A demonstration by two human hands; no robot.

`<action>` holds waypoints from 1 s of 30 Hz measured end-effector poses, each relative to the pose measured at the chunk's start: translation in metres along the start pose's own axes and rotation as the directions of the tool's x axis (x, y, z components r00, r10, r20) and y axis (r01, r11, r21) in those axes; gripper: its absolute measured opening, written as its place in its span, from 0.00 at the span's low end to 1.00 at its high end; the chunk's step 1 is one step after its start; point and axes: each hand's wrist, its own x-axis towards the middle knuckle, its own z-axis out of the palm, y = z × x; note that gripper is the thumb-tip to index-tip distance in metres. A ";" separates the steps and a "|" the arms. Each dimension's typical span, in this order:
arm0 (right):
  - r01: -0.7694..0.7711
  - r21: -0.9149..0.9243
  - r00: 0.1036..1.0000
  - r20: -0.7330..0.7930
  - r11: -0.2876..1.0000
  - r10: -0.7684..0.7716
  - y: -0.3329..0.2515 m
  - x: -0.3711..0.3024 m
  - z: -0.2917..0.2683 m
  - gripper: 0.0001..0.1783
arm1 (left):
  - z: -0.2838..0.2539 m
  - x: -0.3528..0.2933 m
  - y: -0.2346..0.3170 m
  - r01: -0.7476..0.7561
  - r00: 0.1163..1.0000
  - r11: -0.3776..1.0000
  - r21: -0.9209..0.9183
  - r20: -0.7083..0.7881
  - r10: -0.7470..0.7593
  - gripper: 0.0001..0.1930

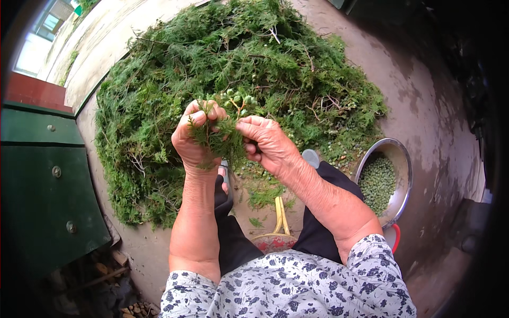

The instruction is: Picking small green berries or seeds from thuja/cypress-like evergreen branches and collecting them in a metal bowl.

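The sprig (225, 139) is held between both hands, above the near part of the pile (297, 69). The left hand (192, 135) closes its fingers on the foliage, apparently to steady it. The right hand (270, 143) pinches the opposite side, thumb against forefinger, just below the green cones (238, 99); this hold seems to keep them exposed. The bowl (402, 175), containing loose cones (377, 185), sits beside the right leg (335, 183), presumably for easy reach.

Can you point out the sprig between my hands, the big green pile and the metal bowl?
Sprig (225, 140), head view: on its leafy part.
Green pile (233, 66), head view: on the greenery near its middle.
Metal bowl (404, 174), head view: on the bare inner wall, right side.
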 end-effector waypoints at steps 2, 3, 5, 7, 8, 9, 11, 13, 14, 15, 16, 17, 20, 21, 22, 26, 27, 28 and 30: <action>0.055 -0.061 0.997 -0.049 0.997 -0.058 -0.002 -0.001 0.000 0.07 | 0.005 0.000 -0.002 -0.015 0.986 0.994 0.104 -0.165 0.032 0.07; 0.106 -0.122 0.989 -0.092 0.987 -0.117 -0.004 -0.002 0.001 0.06 | 0.007 0.000 -0.003 -0.012 0.943 0.977 0.211 -0.322 0.081 0.07; 0.150 -0.126 0.982 -0.092 0.981 -0.162 -0.008 -0.004 0.003 0.06 | -0.004 0.003 -0.001 0.022 0.924 0.946 0.323 -0.368 0.104 0.10; 0.239 -0.273 0.960 -0.076 0.932 -0.269 -0.009 -0.002 0.003 0.06 | -0.011 0.004 -0.003 0.059 0.862 0.832 0.552 -0.448 0.236 0.11; 0.251 -0.285 0.956 -0.077 0.925 -0.283 -0.007 0.000 0.002 0.06 | -0.015 0.002 0.000 0.073 0.869 0.799 0.597 -0.432 0.243 0.12; 0.251 -0.284 0.957 -0.073 0.925 -0.281 -0.007 0.000 0.003 0.06 | -0.015 0.002 0.001 0.071 0.867 0.798 0.599 -0.432 0.247 0.12; 0.286 -0.426 0.931 -0.090 0.859 -0.355 -0.006 -0.002 0.002 0.06 | -0.015 0.003 -0.001 -0.017 0.860 0.046 0.999 -0.009 0.511 0.09; 0.325 -0.490 0.912 -0.063 0.809 -0.405 -0.004 -0.001 0.000 0.07 | -0.013 0.003 -0.003 -0.044 0.839 -0.386 0.921 0.244 0.487 0.08; 0.362 -0.549 0.891 -0.033 0.754 -0.452 -0.003 0.000 0.000 0.07 | -0.010 0.002 -0.005 -0.031 0.900 -0.214 0.976 0.120 0.418 0.08; 0.362 -0.549 0.892 -0.031 0.754 -0.451 -0.003 0.000 0.000 0.07 | -0.008 0.001 -0.007 0.003 0.947 -0.036 0.999 0.009 0.322 0.08; 0.410 -0.603 0.868 0.026 0.685 -0.496 -0.003 0.001 0.000 0.06 | -0.009 0.002 -0.007 0.133 0.973 0.202 0.970 -0.167 0.161 0.10; 0.455 -0.650 0.840 0.085 0.609 -0.536 -0.002 0.001 0.000 0.05 | -0.008 0.001 -0.006 0.134 0.972 0.202 0.970 -0.169 0.162 0.10; 0.401 -0.644 0.884 0.085 0.652 -0.460 -0.002 0.000 0.001 0.06 | -0.004 0.002 -0.007 0.258 0.956 0.788 0.559 -0.269 -0.122 0.10; 0.401 -0.643 0.884 0.087 0.652 -0.459 -0.001 0.001 0.000 0.06 | -0.001 0.002 -0.007 0.257 0.955 0.788 0.559 -0.270 -0.120 0.10; 0.404 -0.651 0.884 0.096 0.643 -0.457 0.000 0.002 -0.001 0.07 | 0.003 0.003 -0.007 0.269 0.946 0.818 0.508 -0.299 -0.125 0.09; 0.448 -0.683 0.844 0.112 0.577 -0.524 -0.001 0.004 -0.002 0.07 | 0.002 0.003 -0.010 0.220 0.960 0.818 0.531 -0.265 -0.086 0.07; 0.448 -0.683 0.845 0.112 0.576 -0.524 -0.002 0.004 -0.001 0.07 | -0.001 0.003 -0.011 0.220 0.960 0.819 0.531 -0.265 -0.086 0.07; 0.448 -0.685 0.842 0.107 0.575 -0.529 -0.004 0.002 0.001 0.08 | -0.005 0.002 -0.012 0.207 0.968 0.822 0.531 -0.235 -0.092 0.07; 0.448 -0.687 0.839 0.102 0.573 -0.534 -0.007 0.002 0.001 0.08 | -0.005 0.002 -0.012 0.193 0.974 0.825 0.531 -0.205 -0.096 0.07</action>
